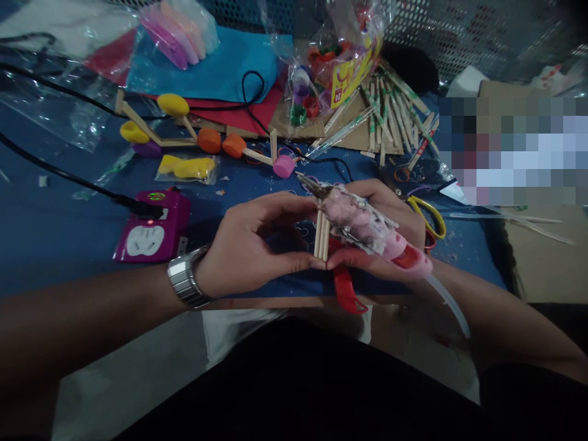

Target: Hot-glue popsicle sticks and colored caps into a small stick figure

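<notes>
Several short wooden sticks (322,237), side by side, stand between my two hands above the table's front edge. My left hand (245,242) is closed on them, its thumb at the lower end and its fingers near the upper end. My right hand (390,211) grips a pink hot glue gun (361,220), whose worn body is crusted with residue. Its nozzle points up and left, over the top of the sticks. A clear glue stick (452,306) trails from its back, and a red trigger (346,291) hangs below. My right thumb also meets the sticks' lower end.
A purple power adapter (154,223) with a black cable stands left. Joined sticks with coloured caps (209,141) lie behind my hands, near a yellow packet (187,168). Further back are a bag of caps (316,79) and piled sticks (390,113). Yellow-handled scissors (429,214) lie right.
</notes>
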Tool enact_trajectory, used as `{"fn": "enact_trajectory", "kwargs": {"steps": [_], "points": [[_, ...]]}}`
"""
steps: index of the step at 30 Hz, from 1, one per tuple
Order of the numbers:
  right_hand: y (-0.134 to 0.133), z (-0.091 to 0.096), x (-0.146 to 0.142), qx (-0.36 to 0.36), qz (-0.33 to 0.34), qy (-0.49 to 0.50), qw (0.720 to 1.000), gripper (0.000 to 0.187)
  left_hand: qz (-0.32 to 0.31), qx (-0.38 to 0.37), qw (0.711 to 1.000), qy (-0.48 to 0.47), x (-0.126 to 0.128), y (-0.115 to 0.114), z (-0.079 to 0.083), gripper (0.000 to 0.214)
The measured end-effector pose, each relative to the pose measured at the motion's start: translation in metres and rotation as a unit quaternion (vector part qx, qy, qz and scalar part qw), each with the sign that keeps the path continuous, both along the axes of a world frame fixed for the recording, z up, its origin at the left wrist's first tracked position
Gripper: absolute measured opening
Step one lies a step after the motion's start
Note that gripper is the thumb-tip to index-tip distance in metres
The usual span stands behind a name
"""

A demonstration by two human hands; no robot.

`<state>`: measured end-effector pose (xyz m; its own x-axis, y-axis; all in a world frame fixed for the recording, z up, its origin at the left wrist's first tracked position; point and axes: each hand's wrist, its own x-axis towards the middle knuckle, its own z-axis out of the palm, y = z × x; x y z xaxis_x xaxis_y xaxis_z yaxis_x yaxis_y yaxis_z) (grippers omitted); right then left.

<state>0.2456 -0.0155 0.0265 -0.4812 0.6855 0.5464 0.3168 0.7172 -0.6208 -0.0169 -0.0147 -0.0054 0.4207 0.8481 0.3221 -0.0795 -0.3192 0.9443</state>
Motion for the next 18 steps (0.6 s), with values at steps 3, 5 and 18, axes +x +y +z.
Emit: {"fn": "enact_trajectory", "kwargs": {"steps": [3,5,18], "points": [[0.0022,-0.0011,-0.0002,0.018,0.022,0.012,1.000,0.043,-0.003,0.012,1.000,0.003,-0.0020,0.0001,-0.0006,0.066],[0.0026,-0.0004,-0.0002,0.013,0.023,0.009,1.000,0.041,-0.004,0.020,1.000,0.006,-0.0027,0.0003,-0.0003,0.068],[0.0034,-0.0002,-0.0017,0.057,0.011,-0.011,0.998,0.039,-0.006,0.007,1.000,-0.012,0.0009,-0.0021,0.0002,0.071]]}}
